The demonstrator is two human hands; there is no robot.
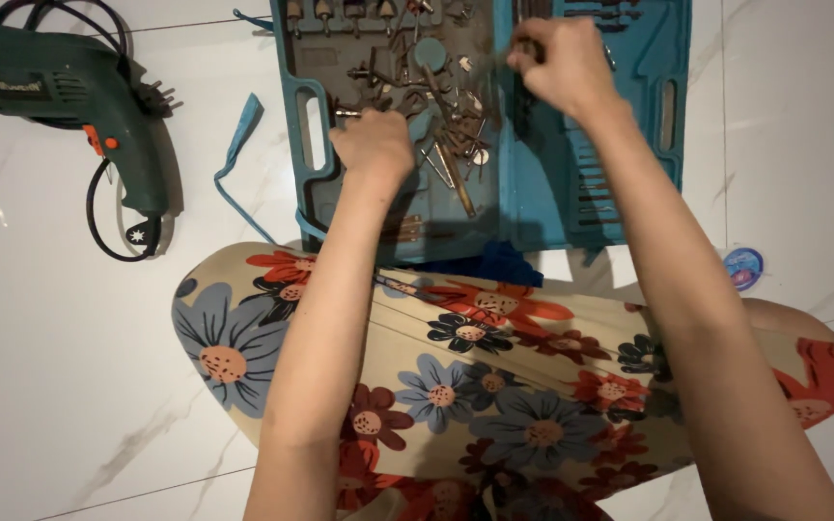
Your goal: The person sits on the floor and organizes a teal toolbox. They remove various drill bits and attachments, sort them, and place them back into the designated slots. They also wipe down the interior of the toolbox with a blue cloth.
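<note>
Over the open blue case (533, 193) on the floor, the left hand (375, 145) rests curled on loose bits (446, 145); its grip is unclear. The right hand (562, 63) clamps a dark tool (494, 60). A green drill (69, 96) lies well left.

An open case (311, 125) lies on the floor (50, 367), in front of the person's lap. Loose bits (446, 145) fill its left half. A drill (79, 96) lies well left of it, a strap (238, 145) between them. A sticker (743, 267) lies right of the case.
</note>
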